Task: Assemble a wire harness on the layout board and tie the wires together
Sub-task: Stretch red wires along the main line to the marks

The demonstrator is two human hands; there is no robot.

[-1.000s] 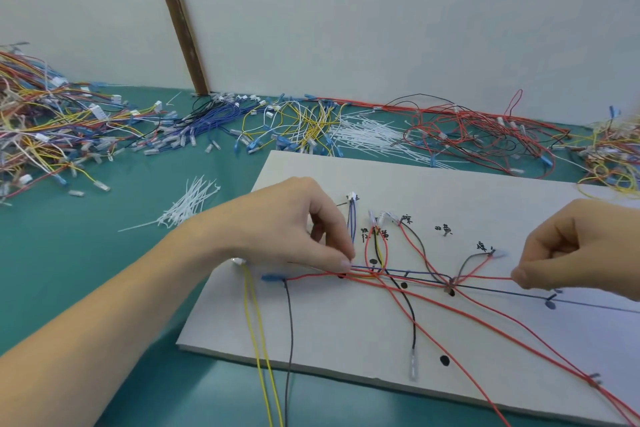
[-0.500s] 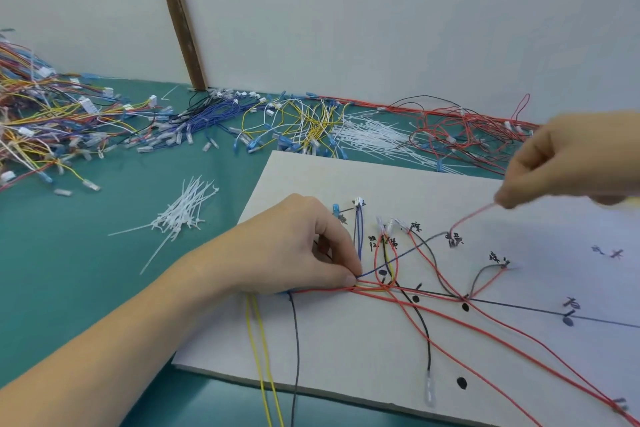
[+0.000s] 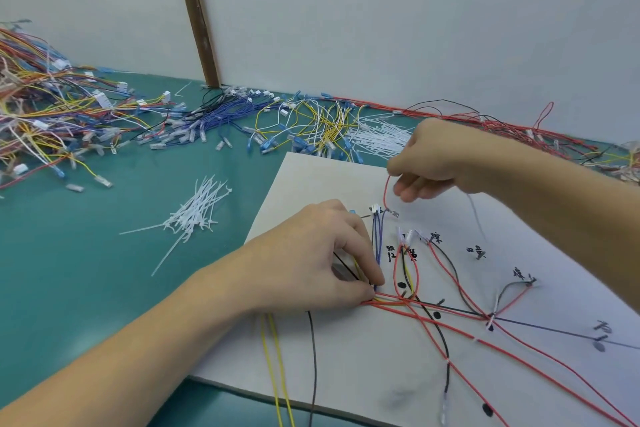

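While fingers (image 3: 375,279) pinch wires (image 3: 391,302), board's (image 3: 346,350) near edge overhangs.

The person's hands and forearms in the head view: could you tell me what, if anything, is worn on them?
Nothing shows on either. The left hand and right hand are bare, without gloves, rings or a watch, and both forearms are uncovered as far as the frame shows, with no sleeve in sight.
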